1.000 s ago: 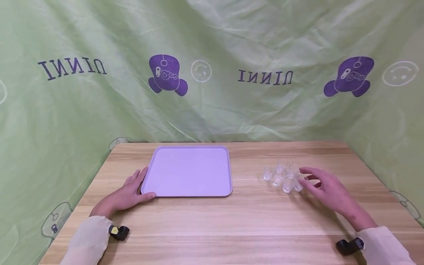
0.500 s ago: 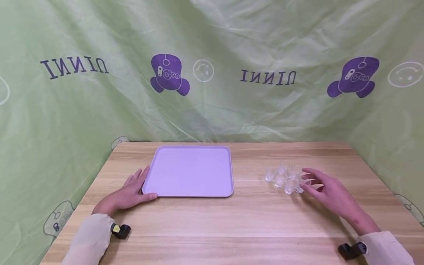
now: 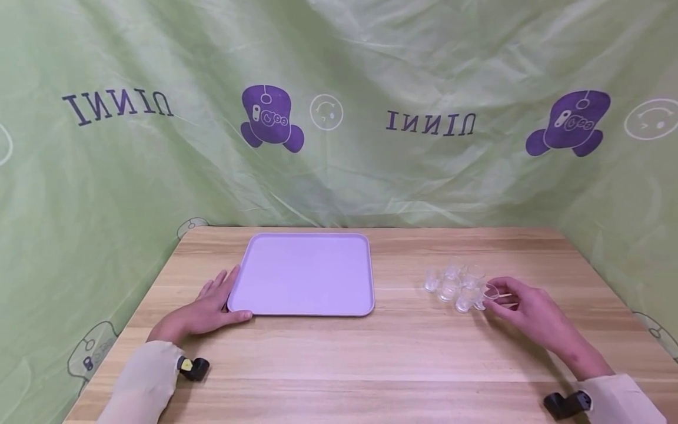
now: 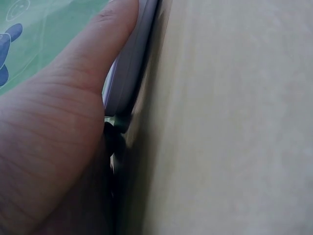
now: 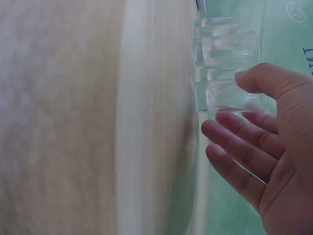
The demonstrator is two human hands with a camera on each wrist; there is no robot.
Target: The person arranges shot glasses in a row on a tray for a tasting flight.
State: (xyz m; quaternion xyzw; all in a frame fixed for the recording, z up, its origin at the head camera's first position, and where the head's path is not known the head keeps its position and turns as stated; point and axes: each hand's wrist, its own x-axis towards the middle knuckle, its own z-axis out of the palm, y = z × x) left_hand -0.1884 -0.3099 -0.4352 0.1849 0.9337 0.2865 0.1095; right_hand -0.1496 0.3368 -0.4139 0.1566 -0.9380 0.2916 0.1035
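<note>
My left hand (image 3: 203, 309) rests at the near left corner of a purple rectangular tray (image 3: 302, 274). Its fingers lie straight along the left side, and the thumb touches the front rim, also seen in the left wrist view. On the table's right side stand several small clear shot glasses (image 3: 449, 288) in a tight cluster. My right hand (image 3: 529, 306) is at the cluster's right edge, thumb and index finger on either side of the rim of the nearest shot glass (image 5: 230, 95). That glass stands upright on the table; the other fingers are loosely bent and hold nothing.
The wooden table (image 3: 339, 365) carries the tray left of centre and the glasses to its right, with bare wood between them. A green printed cloth (image 3: 339, 176) hangs behind and at both sides.
My right thumb and index finger have come in around the rim of the rightmost shot glass. The left hand and tray stay put; the head view has shifted slightly.
</note>
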